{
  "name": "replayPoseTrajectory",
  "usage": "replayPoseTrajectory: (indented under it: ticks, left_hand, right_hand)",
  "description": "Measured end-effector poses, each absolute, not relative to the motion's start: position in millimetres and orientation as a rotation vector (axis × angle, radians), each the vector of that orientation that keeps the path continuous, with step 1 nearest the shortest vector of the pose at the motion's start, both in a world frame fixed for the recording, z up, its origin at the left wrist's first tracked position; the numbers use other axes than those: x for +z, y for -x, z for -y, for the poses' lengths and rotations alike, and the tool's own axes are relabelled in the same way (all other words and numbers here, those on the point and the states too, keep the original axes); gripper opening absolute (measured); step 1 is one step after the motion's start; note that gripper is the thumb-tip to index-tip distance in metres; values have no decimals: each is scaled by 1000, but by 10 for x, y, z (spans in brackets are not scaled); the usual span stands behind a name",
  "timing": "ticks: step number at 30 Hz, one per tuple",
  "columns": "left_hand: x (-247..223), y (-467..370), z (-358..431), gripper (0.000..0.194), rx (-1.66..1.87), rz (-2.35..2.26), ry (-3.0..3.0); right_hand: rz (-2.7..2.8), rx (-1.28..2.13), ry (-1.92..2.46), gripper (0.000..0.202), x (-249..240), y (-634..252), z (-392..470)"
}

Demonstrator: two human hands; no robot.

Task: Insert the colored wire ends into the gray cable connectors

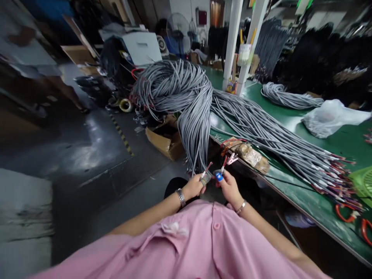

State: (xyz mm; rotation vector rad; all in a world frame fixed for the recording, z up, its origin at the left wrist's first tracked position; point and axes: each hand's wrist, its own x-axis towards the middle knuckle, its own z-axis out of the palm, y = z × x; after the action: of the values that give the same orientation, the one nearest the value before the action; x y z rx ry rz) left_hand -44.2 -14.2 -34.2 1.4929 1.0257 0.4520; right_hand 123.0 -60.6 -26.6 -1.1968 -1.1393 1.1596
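In front of my pink shirt, my left hand [195, 187] is closed round a cable end, with thin red and white wires [207, 169] sticking up from it. A grey patch at its fingertips is too small to make out. Close beside it on the right, my right hand [230, 189] pinches another cable end, whose red and pale pink wire ends [230, 159] fan out above the fingers. A blue wrap [219, 176] sits at my right thumb. Just beyond both hands hangs a thick bundle of grey cables [195, 131], draped over the table's edge.
More grey cables [270, 131] stretch across the green table [308, 209] to stripped ends at the right. Orange-handled scissors [345, 214], a green basket [363, 182] and a plastic bag [331, 118] lie there. A cardboard box [165, 141] is below. A person [31, 50] is at left.
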Motion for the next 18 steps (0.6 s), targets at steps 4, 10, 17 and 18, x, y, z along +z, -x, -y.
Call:
replayPoseTrajectory:
  ticks: [4,10,17,18]
  left_hand:
    - [-99,506,63,53,472,-1072,-1432]
    - [221,751,-13,40,907,-1021,-1352]
    - [-43,314,24,51,680,-748,-1191]
    - [-74,259,15,51,653,-734,-1160]
  right_hand:
    - [1248,1199,1206,30,-180,-1178,642]
    - [1410,1285,1181,32,-151,-1298,742]
    - [1281,1458,1158,42,-434,-1239,536]
    - [1292,1454,1169,43,-442,-1219,517]
